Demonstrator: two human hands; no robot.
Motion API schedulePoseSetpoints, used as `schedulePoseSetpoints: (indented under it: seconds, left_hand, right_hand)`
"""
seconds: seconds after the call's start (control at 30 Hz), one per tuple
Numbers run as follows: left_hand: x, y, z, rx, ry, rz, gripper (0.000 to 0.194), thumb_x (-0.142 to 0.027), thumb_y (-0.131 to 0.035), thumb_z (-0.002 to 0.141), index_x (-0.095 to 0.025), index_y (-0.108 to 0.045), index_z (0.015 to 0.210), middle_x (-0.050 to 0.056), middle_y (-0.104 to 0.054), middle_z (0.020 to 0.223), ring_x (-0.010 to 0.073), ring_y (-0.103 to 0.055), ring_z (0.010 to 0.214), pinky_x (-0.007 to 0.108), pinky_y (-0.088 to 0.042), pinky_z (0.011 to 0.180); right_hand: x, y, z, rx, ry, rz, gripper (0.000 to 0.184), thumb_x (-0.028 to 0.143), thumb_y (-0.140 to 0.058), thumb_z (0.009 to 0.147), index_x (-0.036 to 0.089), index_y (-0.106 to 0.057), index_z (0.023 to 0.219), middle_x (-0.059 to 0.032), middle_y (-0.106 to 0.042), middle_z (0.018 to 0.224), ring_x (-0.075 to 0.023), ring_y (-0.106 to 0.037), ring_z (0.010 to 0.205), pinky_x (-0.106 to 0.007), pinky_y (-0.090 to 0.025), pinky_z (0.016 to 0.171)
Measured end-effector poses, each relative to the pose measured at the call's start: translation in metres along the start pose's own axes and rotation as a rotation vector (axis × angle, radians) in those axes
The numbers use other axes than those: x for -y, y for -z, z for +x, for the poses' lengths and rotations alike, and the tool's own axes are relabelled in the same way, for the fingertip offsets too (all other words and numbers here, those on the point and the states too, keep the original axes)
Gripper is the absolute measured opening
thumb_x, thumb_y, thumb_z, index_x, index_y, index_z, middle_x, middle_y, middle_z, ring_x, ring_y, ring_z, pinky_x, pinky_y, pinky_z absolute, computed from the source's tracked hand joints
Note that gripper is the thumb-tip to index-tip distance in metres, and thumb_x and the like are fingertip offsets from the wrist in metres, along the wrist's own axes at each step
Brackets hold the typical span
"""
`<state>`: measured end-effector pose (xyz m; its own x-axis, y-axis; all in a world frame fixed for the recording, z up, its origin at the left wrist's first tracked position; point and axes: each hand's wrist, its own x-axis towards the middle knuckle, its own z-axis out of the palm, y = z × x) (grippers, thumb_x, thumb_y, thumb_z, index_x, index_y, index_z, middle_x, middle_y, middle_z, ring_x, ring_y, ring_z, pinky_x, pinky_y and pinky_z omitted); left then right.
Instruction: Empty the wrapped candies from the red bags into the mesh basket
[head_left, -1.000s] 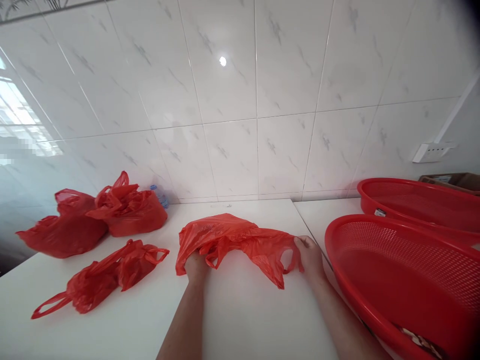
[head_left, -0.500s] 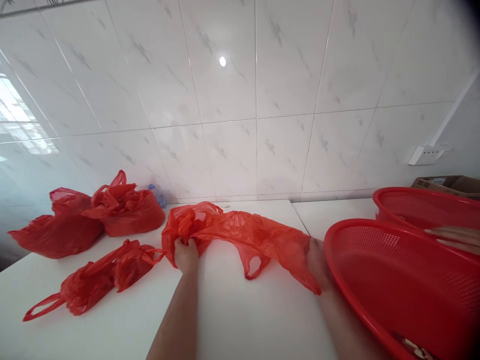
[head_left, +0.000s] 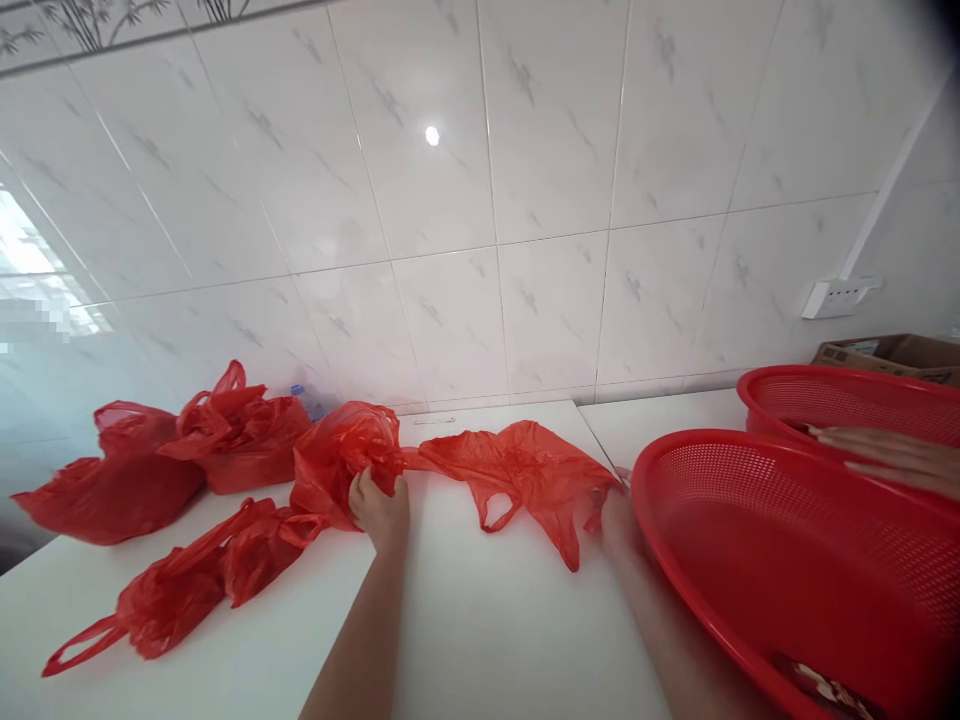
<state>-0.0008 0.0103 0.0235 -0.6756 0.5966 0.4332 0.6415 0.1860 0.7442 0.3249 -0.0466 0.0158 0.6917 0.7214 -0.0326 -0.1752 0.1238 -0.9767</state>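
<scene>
A red plastic bag [head_left: 517, 465] lies stretched across the white counter [head_left: 487, 620] between my two hands. My left hand [head_left: 379, 505] is closed around the bag's bunched bottom end. My right hand [head_left: 616, 515] grips the bag's handle end beside the rim of a red mesh basket [head_left: 787, 560]; the basket rim partly hides its fingers.
Three other red bags sit at the left: two full ones [head_left: 112, 470] [head_left: 240, 440] by the wall and a flat one [head_left: 187, 580] nearer me. A bottle cap [head_left: 300, 395] peeks out behind them. A second red basket [head_left: 847, 400], another person's hand [head_left: 892, 455] and a cardboard box [head_left: 892, 352] are at the right.
My hands have pulled further apart, stretching the bag out lengthwise. My left hand moved left with the bunched end. Another person's hand appeared over the baskets on the right.
</scene>
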Motion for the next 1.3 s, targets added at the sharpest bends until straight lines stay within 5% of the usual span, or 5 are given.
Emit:
schedulePoseSetpoints:
  seconds: [0.27, 0.47, 0.73, 1.07, 1.3]
  left_hand:
    - [-0.029, -0.009, -0.079, 0.437, -0.826, 0.025, 0.056, -0.040, -0.057, 0.080, -0.023, -0.044, 0.132, 0.012, -0.023, 0.150, 0.0289, -0.021, 0.137, 0.046, -0.026, 0.108]
    - [-0.042, -0.028, -0.093, 0.671, -0.753, 0.107, 0.034, -0.038, -0.051, 0.083, -0.032, -0.059, 0.116, 0.005, -0.044, 0.139, 0.0272, -0.039, 0.127, 0.045, -0.034, 0.101]
    - [-0.023, -0.034, -0.052, 0.330, -0.204, 0.220, 0.047, -0.034, -0.049, 0.082, -0.017, -0.046, 0.126, 0.021, -0.029, 0.146, 0.0380, -0.022, 0.135, 0.058, -0.027, 0.100]
    - [-0.036, -0.021, -0.092, 0.426, -0.781, -0.064, 0.036, -0.036, -0.047, 0.087, -0.020, -0.050, 0.119, 0.013, -0.035, 0.142, 0.0273, -0.030, 0.133, 0.045, -0.033, 0.104]
    - [-0.036, -0.022, -0.098, 0.536, -0.591, -0.068, 0.047, -0.029, -0.044, 0.087, -0.018, -0.040, 0.132, 0.012, -0.043, 0.138, 0.0242, -0.039, 0.127, 0.040, -0.037, 0.101]
  right_hand:
    - [0.000, -0.006, 0.000, 0.090, -0.064, -0.086, 0.040, 0.023, -0.050, 0.062, 0.022, -0.053, 0.102, 0.0049, -0.055, 0.053, -0.0123, -0.046, 0.033, -0.022, -0.033, 0.030]
    - [0.002, -0.006, -0.001, 0.081, -0.086, -0.110, 0.036, 0.023, -0.051, 0.059, 0.019, -0.059, 0.093, 0.0038, -0.054, 0.051, -0.0115, -0.044, 0.032, -0.022, -0.033, 0.030]
    - [0.004, -0.007, -0.004, 0.126, -0.065, -0.132, 0.051, 0.021, -0.051, 0.062, 0.018, -0.057, 0.113, 0.0062, -0.050, 0.047, -0.0119, -0.043, 0.030, -0.023, -0.034, 0.031]
    - [-0.011, -0.014, 0.002, 0.284, 0.154, -0.220, 0.026, 0.025, -0.052, 0.068, 0.020, -0.069, 0.086, -0.0053, -0.069, 0.093, -0.0200, -0.063, 0.088, -0.026, -0.050, 0.070]
    - [-0.017, -0.017, -0.011, 0.516, 0.220, -0.338, 0.027, 0.013, -0.045, 0.066, 0.022, -0.067, 0.078, -0.0008, -0.067, 0.086, -0.0157, -0.062, 0.074, -0.026, -0.048, 0.065]
